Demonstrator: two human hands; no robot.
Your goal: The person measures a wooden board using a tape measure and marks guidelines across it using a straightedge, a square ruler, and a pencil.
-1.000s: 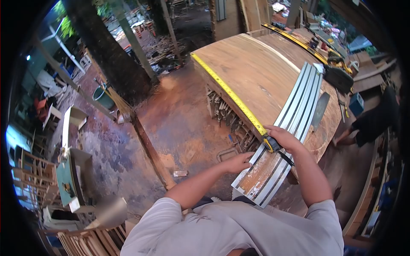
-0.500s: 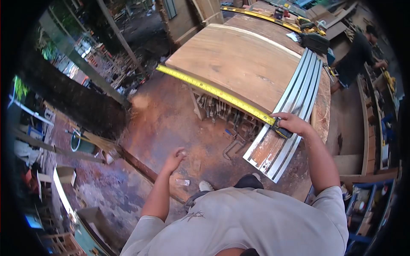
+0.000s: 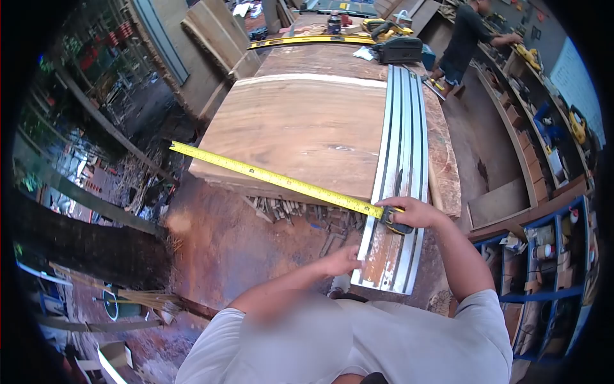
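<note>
My right hand (image 3: pixel 409 212) is wrapped round the black and yellow case of a tape measure (image 3: pixel 394 221), over the metal guide rail (image 3: pixel 404 147). The yellow tape blade (image 3: pixel 275 179) runs out to the left across the near part of the wooden slab (image 3: pixel 300 121), its tip past the slab's left corner. My left hand (image 3: pixel 345 260) is at the left edge of the rail's near end, its fingers bent and partly unclear. The rail lies lengthwise along the slab's right side and overhangs the near edge.
Behind the slab lie a yellow level (image 3: pixel 307 41), a dark tool case (image 3: pixel 400 50) and a bottle (image 3: pixel 334 24). Another person (image 3: pixel 462 45) stands at the back right by shelving. A blue-framed rack (image 3: pixel 543 256) stands at right, wooden posts at left.
The view has turned right. My left hand left the rail, hung open over the floor, and is now back at the rail's edge. My right hand has kept hold of the tape measure.
</note>
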